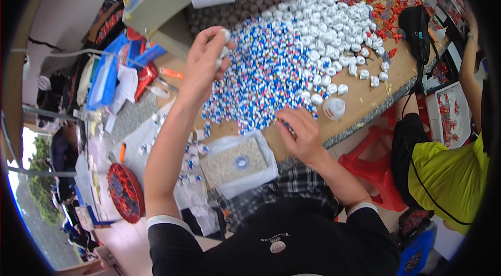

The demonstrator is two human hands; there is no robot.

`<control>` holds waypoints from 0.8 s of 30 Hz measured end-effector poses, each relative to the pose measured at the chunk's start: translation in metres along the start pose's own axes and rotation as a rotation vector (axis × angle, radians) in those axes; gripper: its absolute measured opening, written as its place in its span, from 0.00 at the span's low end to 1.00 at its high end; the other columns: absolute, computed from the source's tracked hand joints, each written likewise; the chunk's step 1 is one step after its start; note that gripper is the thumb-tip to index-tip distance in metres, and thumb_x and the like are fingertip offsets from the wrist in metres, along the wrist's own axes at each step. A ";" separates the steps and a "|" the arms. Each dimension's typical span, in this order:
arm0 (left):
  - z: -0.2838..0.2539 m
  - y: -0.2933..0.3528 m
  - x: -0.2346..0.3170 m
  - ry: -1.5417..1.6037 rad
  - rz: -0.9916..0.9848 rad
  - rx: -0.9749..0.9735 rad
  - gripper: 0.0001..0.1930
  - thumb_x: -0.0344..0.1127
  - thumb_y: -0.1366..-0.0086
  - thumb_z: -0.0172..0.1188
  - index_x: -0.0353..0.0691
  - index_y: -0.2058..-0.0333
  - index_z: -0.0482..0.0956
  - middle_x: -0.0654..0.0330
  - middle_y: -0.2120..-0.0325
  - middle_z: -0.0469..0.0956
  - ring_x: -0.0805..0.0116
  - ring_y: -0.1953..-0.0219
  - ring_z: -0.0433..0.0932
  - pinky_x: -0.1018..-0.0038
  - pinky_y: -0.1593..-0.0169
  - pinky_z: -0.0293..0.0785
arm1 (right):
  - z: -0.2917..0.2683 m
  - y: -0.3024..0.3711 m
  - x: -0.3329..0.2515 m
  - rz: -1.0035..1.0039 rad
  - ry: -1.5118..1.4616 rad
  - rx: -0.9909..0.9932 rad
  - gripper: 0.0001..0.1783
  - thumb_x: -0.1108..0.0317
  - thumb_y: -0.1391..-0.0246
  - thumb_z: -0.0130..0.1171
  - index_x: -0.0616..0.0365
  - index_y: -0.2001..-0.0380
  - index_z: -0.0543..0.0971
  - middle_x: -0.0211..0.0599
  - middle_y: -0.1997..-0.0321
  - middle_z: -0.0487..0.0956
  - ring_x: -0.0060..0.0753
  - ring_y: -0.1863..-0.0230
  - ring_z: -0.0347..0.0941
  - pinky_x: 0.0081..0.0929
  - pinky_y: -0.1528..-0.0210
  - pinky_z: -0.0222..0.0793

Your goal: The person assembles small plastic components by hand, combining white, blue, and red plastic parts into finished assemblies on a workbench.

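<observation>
My left hand (pixel 206 62) is raised over the far left part of the pile, its fingers curled around several white rounded plastic pieces (pixel 224 52). At the near edge of the heap of small blue-and-white pieces (pixel 266 67), my right hand (pixel 301 132) has its fingers bent together. What those fingers hold is too small to make out. Behind that heap lies a large heap of white rounded pieces (pixel 334 25). Close in front of me, a stone-coloured slab (pixel 224 165) rests on white sheeting, with a small clear ring-like disc (pixel 241 162) on it.
A white bottle (pixel 334 109) stands near the table's edge. Red parts (pixel 389 17) lie at the far right. On the left are blue trays (pixel 109 69), an orange-handled tool (pixel 171 73) and a red round basket (pixel 125 192). A red stool (pixel 373 171) and a person in yellow-green (pixel 443 177) are to the right.
</observation>
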State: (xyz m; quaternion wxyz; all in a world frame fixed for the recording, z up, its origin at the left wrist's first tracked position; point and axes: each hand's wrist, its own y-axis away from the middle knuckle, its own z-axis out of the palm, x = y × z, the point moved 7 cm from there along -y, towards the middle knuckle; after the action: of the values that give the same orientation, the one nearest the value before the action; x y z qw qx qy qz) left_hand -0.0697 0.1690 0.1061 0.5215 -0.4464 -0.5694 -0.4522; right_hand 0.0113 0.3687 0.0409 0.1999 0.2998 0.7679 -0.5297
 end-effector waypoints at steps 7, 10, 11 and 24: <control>-0.033 0.174 -0.047 0.320 -0.292 -0.023 0.14 0.36 0.33 0.47 0.37 0.52 0.68 0.59 0.70 0.74 0.82 0.84 0.61 0.85 0.81 0.55 | 0.002 0.003 -0.010 0.320 -0.422 -0.157 0.15 0.80 0.55 0.59 0.62 0.60 0.77 0.38 0.66 0.77 0.26 0.73 0.71 0.20 0.68 0.66; -0.015 0.222 -0.075 0.388 -0.323 -0.019 0.14 0.34 0.34 0.48 0.37 0.52 0.70 0.55 0.70 0.74 0.80 0.84 0.62 0.84 0.81 0.58 | 0.009 0.012 -0.027 0.386 -0.529 -0.218 0.14 0.80 0.55 0.59 0.62 0.61 0.78 0.36 0.67 0.76 0.21 0.72 0.69 0.18 0.69 0.65; -0.011 0.230 -0.083 0.403 -0.333 0.001 0.14 0.34 0.34 0.48 0.37 0.52 0.70 0.55 0.70 0.74 0.80 0.84 0.62 0.84 0.81 0.58 | 0.013 0.018 -0.030 0.471 -0.597 -0.241 0.13 0.80 0.54 0.59 0.62 0.62 0.78 0.36 0.67 0.77 0.21 0.72 0.69 0.18 0.69 0.65; 0.005 0.251 -0.098 0.160 -0.101 0.054 0.08 0.29 0.37 0.55 0.33 0.61 0.74 0.64 0.66 0.76 0.81 0.62 0.70 0.82 0.57 0.67 | 0.034 0.026 -0.092 0.190 -0.278 -0.737 0.12 0.79 0.55 0.60 0.60 0.64 0.78 0.38 0.67 0.78 0.24 0.72 0.72 0.19 0.69 0.67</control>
State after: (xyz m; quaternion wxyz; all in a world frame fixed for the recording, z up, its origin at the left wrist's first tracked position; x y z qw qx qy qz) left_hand 0.1811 0.2188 0.0200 0.5537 -0.3655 -0.5597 -0.4965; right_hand 0.0965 0.3214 0.0679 0.4439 0.2031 0.8410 -0.2335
